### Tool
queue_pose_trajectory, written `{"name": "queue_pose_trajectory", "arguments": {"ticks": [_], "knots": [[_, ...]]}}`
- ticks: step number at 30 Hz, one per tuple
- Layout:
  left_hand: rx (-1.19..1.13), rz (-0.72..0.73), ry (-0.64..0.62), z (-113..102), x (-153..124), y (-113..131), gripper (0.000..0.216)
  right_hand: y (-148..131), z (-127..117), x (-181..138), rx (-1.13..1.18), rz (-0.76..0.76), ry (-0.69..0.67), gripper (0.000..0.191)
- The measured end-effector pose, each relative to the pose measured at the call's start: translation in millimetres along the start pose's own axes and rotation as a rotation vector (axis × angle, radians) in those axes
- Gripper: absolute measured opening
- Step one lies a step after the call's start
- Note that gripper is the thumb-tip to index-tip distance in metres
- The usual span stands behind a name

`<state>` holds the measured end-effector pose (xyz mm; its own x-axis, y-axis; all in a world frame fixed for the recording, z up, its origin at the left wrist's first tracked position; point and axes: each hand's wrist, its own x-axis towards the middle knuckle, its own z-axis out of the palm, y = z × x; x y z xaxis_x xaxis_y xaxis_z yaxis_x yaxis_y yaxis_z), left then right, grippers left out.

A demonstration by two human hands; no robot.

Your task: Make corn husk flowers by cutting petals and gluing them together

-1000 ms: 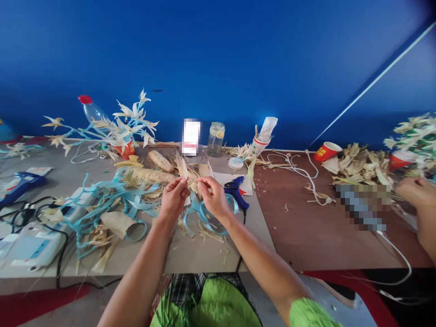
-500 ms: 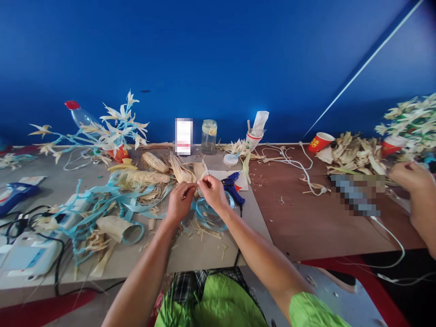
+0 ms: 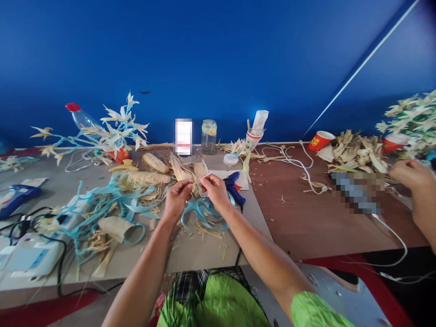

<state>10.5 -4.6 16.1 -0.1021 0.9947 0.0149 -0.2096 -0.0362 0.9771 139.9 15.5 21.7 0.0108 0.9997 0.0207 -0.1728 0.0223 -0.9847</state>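
My left hand (image 3: 177, 200) is closed in a pinch, thumb against forefinger, over the middle of the littered table. A short gap away, my right hand (image 3: 216, 192) pinches in the same way. Whatever is between the fingertips of either hand is too small to make out. Just behind them lie pale corn husks (image 3: 181, 170). Below and between the hands, coils of light blue ribbon (image 3: 207, 212) rest on the table. Beside my right hand lies a blue glue gun (image 3: 233, 185). Left of my left hand are a bare corncob (image 3: 146, 178) and another cob (image 3: 155, 163).
Husk flowers on blue stems (image 3: 119, 129) stand at the left, near a power strip (image 3: 68, 218) with black cables. A glass jar (image 3: 209, 137) and a cup (image 3: 254, 139) line the wall. Another person's hand (image 3: 410, 175) is at far right, by a husk pile (image 3: 357, 150).
My hands have drawn apart, leaving a gap between fingertips that were close together. Both keep their pinch.
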Motion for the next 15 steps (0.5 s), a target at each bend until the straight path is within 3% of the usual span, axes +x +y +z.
{"name": "queue_pose_trajectory", "arguments": {"ticks": [4, 7, 10, 15], "knots": [[-0.16, -0.034, -0.004, 1.0, -1.8, 6.0, 0.029, -1.3, -0.8, -0.1, -0.005, -0.015, 0.014, 0.019], [-0.248, -0.11, -0.081, 1.5, -2.4, 7.9, 0.034, -2.7, -0.8, -1.4, -0.016, -0.017, -0.012, 0.021], [-0.263, -0.165, -0.149, 0.6, -1.7, 4.7, 0.034, -3.4, -0.6, -2.7, -0.012, -0.008, -0.041, 0.022], [-0.243, -0.175, -0.164, -1.2, -0.3, 0.8, 0.026, -1.2, -1.1, -1.6, -0.018, -0.015, -0.054, 0.023]]}}
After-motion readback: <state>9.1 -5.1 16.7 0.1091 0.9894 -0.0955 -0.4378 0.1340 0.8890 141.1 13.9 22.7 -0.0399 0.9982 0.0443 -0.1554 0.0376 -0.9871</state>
